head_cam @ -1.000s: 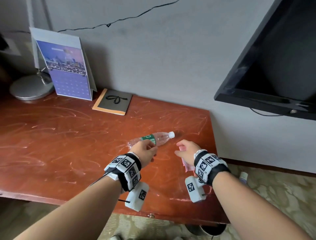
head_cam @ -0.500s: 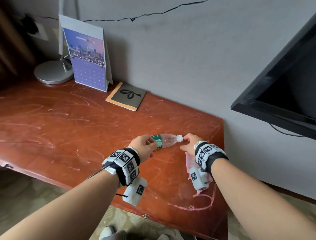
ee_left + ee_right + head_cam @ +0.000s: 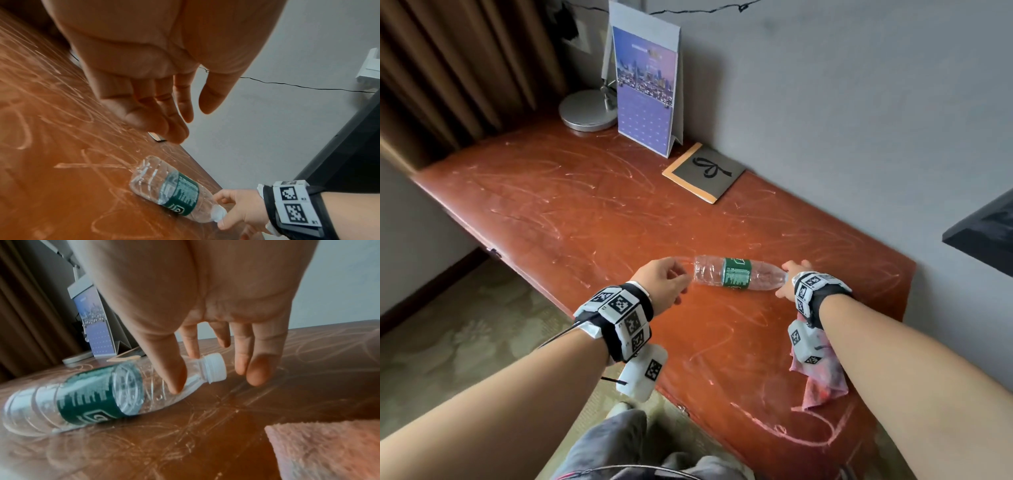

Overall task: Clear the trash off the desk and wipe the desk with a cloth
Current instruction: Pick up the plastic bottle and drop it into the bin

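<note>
Bottle: the clear plastic bottle (image 3: 736, 278) with the green label lies on its side on your table (image 3: 585, 212), white cap (image 3: 213, 368) toward your right hand.
Right grip: your right hand (image 3: 792, 281) pinches the bottle's neck, thumb (image 3: 172, 378) on the near side and 1 finger behind it; the other fingers hang straight past the cap.
Left grip: your left hand (image 3: 664, 285) sits just beside the bottle's base with its fingers loosely bent and nothing in them; in the left wrist view it is clear of the bottle.
Cloth: the pink cloth (image 3: 822, 380) lies on the table under your right forearm, near the front edge.
Table: chalky scribbles cover the red-brown top.
Back of table: a lamp base (image 3: 587, 111), a standing calendar (image 3: 645, 92) and a notebook (image 3: 703, 171) sit along the wall.
</note>
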The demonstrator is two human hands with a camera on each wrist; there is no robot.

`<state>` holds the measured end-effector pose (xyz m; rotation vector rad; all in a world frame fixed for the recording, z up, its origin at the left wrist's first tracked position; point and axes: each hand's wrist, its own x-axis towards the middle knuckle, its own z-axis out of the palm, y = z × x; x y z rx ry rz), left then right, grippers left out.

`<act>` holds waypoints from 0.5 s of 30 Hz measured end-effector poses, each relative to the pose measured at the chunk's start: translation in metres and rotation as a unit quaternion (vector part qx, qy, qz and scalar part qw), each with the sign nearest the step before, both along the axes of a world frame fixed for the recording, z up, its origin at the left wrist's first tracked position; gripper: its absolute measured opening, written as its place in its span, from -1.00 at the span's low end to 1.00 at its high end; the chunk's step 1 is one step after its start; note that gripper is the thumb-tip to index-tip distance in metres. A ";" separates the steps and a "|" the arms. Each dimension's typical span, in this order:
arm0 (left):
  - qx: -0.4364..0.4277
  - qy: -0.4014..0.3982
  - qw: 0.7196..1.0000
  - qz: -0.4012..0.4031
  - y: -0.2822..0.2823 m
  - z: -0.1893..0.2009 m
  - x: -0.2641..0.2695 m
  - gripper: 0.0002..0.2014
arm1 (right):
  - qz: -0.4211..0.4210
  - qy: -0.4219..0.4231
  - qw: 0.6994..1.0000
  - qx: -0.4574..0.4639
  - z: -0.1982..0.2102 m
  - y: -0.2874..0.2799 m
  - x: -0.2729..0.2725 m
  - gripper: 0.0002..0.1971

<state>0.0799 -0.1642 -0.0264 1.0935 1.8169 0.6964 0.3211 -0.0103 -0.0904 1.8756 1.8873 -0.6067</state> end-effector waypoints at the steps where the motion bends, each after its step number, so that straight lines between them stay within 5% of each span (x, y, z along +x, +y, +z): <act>1: -0.002 0.002 1.000 0.011 -0.004 0.000 -0.003 -0.86 | 0.009 -0.002 1.000 -0.001 -0.004 0.002 -0.001 -0.33; 15: 0.009 0.017 1.000 0.014 -0.009 0.010 -0.011 -0.88 | 0.090 -0.012 0.995 0.026 0.014 -0.004 -0.022 -0.62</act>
